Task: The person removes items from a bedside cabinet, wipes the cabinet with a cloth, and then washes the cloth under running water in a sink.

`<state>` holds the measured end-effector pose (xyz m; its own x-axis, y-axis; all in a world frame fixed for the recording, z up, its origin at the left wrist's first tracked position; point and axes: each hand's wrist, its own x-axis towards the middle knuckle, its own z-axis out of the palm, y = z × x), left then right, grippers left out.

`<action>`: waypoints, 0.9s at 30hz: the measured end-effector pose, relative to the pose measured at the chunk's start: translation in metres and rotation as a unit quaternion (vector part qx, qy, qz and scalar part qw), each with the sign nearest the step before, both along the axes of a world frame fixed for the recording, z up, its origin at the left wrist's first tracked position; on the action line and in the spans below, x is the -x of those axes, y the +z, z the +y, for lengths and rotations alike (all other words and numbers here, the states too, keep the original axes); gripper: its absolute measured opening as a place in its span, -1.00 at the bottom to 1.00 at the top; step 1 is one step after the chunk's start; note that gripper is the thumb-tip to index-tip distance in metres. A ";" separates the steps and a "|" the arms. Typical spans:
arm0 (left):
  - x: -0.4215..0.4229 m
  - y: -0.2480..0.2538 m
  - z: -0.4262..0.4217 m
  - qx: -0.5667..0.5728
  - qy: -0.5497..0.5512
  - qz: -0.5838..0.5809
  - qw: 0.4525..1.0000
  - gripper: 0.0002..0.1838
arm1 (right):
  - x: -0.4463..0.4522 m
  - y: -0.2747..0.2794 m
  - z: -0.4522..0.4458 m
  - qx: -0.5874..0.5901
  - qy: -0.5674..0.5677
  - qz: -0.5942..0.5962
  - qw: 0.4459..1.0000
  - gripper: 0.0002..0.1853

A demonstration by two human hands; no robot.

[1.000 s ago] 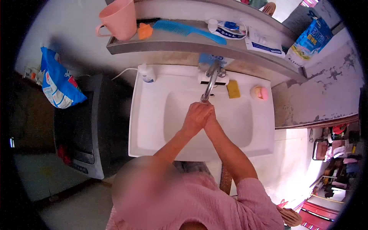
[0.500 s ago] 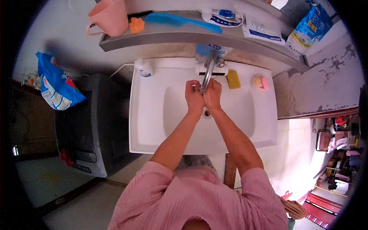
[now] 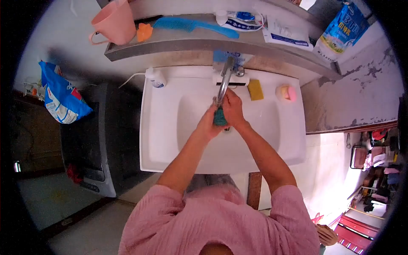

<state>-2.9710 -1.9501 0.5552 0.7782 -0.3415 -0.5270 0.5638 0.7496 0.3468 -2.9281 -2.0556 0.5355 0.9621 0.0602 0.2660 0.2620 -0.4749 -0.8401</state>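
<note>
Under the spout of the metal faucet (image 3: 225, 83), a small dark green, rough-looking pad (image 3: 219, 117) shows between my hands, above the sink basin. My left hand (image 3: 208, 122) is closed around its left side. My right hand (image 3: 233, 109) presses against its right side with curled fingers, right beside the spout. The faucet covers part of the fingers, and the pad's upper end is hidden. Below the hands, the drain (image 3: 227, 129) is partly covered.
The white sink (image 3: 159, 127) carries a white bottle (image 3: 156, 78), a yellow-green sponge (image 3: 256, 90) and a pink-and-yellow item (image 3: 287, 93). Above it, a shelf (image 3: 170, 49) holds a pink mug (image 3: 114, 24), a blue comb (image 3: 193, 25) and packets. A dark appliance (image 3: 108, 140) stands left.
Both hands have moved slightly lower, the left one more and turned palm inward. The dark green pad now shows between them, where it could not be seen before. The view has shifted slightly.
</note>
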 end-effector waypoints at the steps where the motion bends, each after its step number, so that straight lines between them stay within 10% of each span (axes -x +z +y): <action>1: 0.005 -0.008 0.001 -0.002 -0.017 -0.023 1.000 -0.64 | -0.002 0.000 -0.002 0.033 -0.002 -0.022 0.999 -0.82; 12: 0.032 -0.076 0.033 -0.092 0.000 0.015 0.996 -0.61 | -0.040 0.051 -0.012 0.326 0.055 -0.300 0.895 -0.64; 21: 0.042 -0.058 0.039 -0.153 0.023 -0.019 0.988 -0.56 | -0.030 0.042 -0.059 0.392 0.057 -0.230 0.889 -0.91; 25: 0.043 -0.049 0.027 -0.219 0.069 -0.075 0.970 -0.57 | 0.013 -0.012 -0.062 0.071 0.053 -0.029 0.996 -0.74; 27: 0.045 -0.043 0.006 -0.244 0.105 -0.121 0.957 -0.56 | 0.044 -0.035 -0.052 -0.218 0.104 0.372 0.896 -0.44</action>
